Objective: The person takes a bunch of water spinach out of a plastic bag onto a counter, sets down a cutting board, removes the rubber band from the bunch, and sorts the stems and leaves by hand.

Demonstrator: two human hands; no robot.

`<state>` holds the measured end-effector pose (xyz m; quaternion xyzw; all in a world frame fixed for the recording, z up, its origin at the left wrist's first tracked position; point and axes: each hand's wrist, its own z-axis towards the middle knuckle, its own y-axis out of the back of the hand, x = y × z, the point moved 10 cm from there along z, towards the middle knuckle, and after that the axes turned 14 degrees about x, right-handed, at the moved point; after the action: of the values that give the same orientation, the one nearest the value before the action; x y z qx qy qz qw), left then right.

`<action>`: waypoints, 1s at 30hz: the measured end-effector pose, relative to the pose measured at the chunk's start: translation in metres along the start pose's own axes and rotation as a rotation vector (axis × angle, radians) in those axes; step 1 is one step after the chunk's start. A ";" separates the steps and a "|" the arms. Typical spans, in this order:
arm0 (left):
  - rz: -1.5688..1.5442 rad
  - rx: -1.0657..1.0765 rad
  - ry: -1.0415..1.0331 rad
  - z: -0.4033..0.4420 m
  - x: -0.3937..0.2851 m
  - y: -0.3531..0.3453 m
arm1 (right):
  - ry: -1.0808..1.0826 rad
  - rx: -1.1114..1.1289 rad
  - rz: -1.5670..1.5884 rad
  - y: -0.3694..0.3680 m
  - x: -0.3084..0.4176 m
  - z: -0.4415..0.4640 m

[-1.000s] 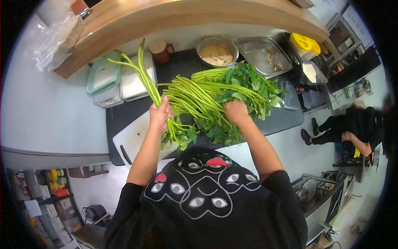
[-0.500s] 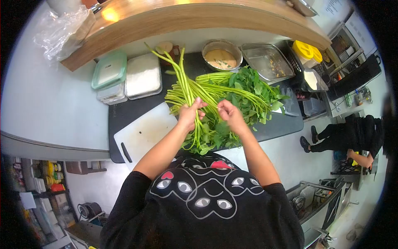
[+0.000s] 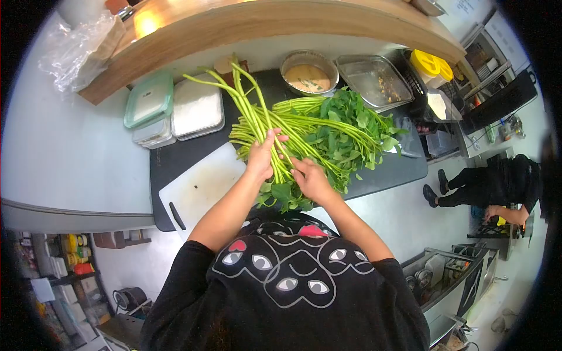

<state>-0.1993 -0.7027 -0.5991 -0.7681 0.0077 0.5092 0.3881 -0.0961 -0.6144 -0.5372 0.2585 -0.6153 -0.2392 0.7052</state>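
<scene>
My left hand (image 3: 261, 159) is wrapped round a bunch of long green stems, which look like water spinach (image 3: 246, 108). The bare stalks fan out above this hand toward the back of the table, and their leaves (image 3: 285, 196) hang below it toward my body. My right hand (image 3: 313, 180) is closed with its fingertips on a stem at the right side of that bunch; the exact pinch is partly hidden. Behind and to the right lies a larger pile of the same greens (image 3: 351, 123), stalks pointing left and leaves right.
A white cutting board (image 3: 202, 187) lies at left on the dark table (image 3: 386, 181). Along the back stand lidded containers (image 3: 147, 102), a white-topped tub (image 3: 198, 111), a bowl of cloudy liquid (image 3: 309, 73) and a metal tray (image 3: 374, 82). A person in black (image 3: 486, 184) stands at right.
My right hand has come down and left, from open air beside the bunch onto its stems. The held stalks now lean and spread further left at their tops.
</scene>
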 end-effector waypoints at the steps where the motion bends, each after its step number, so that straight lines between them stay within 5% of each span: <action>1: -0.014 -0.010 -0.011 0.000 -0.001 0.002 | -0.014 0.024 0.007 -0.003 -0.001 0.001; 9: -0.012 -0.070 -0.068 -0.014 -0.018 0.017 | 0.052 0.172 0.086 -0.021 0.009 0.010; 16: -0.023 -0.131 -0.086 -0.029 -0.041 0.042 | -0.092 -0.372 -0.361 0.135 -0.060 0.026; 19: -0.040 -0.108 -0.085 -0.027 -0.044 0.040 | -0.144 -0.226 -0.409 0.154 -0.101 0.044; 23: -0.069 -0.082 -0.047 -0.020 -0.043 0.026 | -0.528 0.399 -0.619 0.105 -0.145 0.059; 26: -0.072 -0.060 -0.043 -0.016 -0.040 0.020 | -0.634 0.543 -0.379 0.095 -0.149 0.054; 30: -0.039 -0.034 -0.032 -0.013 -0.036 0.016 | -0.544 0.427 -0.370 0.103 -0.159 0.052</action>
<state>-0.2132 -0.7352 -0.5773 -0.7664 -0.0222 0.5136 0.3851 -0.1657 -0.4362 -0.5823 0.4333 -0.7587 -0.2885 0.3917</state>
